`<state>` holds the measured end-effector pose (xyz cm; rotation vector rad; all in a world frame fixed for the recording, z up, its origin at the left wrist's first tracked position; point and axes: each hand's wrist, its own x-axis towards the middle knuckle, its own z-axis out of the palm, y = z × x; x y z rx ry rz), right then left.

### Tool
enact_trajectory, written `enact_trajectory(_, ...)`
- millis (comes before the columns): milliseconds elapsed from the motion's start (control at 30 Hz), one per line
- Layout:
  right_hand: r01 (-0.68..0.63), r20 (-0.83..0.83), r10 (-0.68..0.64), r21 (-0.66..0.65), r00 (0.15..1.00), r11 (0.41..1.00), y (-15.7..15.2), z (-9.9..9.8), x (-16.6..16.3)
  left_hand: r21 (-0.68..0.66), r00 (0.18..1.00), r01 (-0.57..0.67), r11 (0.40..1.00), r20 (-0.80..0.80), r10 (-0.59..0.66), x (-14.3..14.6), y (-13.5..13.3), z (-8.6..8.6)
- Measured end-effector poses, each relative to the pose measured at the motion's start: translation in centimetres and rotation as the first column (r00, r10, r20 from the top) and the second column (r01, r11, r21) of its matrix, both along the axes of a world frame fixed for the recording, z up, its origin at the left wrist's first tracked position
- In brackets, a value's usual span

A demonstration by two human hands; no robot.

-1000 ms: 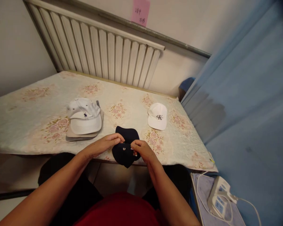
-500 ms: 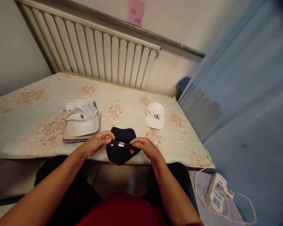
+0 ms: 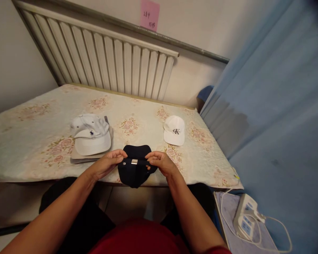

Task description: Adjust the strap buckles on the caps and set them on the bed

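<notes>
On the left, one stack of caps (image 3: 92, 143), three brims showing. Here's the left hand (image 3: 107, 164), thumb and fingertips pinched together on one end of the strap (image 3: 134, 162). One dark cap (image 3: 134, 176) sits between both sets of fingertips, over the floral sheet's (image 3: 144, 114) near edge; the right hand (image 3: 163, 163) pinches its right end. Farther right, one white cap (image 3: 174, 132) rests flat.

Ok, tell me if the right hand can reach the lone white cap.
Likely yes: nothing stands between the right hand and the lone white cap, but that hand holds the dark cap.
</notes>
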<state>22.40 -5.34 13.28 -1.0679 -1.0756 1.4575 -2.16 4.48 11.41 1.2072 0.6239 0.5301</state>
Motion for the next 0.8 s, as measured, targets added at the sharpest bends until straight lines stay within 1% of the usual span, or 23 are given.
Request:
enact_trajectory(200,-0.006,0.053,0.008,-0.047,0.999,0.999,-0.5,0.0,-0.3,0.054,0.999,0.041,0.998,-0.037,-0.039,0.3,-0.4,0.4)
enact_trajectory(300,-0.039,0.15,0.046,-0.051,0.988,0.998,-0.6,0.5,-0.7,0.107,0.997,0.053,0.993,-0.055,-0.047,0.5,-0.6,0.7)
enact_trajectory(400,-0.072,0.294,0.081,-0.041,0.952,0.997,-0.6,1.4,-1.5,0.166,0.993,0.082,0.983,-0.092,-0.068,0.8,-0.7,1.1)
enact_trajectory(500,-0.088,0.398,0.096,-0.039,0.912,0.995,-0.7,2.4,-2.3,0.222,0.984,0.132,0.966,-0.147,-0.101,1.1,-0.8,1.5)
enact_trajectory(633,-0.122,0.473,0.142,-0.072,0.87,0.99,-0.7,3.2,-3.2,0.286,0.97,0.173,0.943,-0.213,-0.113,1.6,-1.1,2.4)
enact_trajectory(700,-0.152,0.494,0.18,-0.096,0.851,0.984,-0.6,3.2,-3.5,0.318,0.965,0.18,0.931,-0.24,-0.105,1.8,-1.3,2.9)
enact_trajectory(800,-0.192,0.497,0.211,-0.091,0.842,0.977,-0.6,2.9,-3.9,0.343,0.959,0.192,0.919,-0.266,-0.101,2.0,-1.5,3.3)
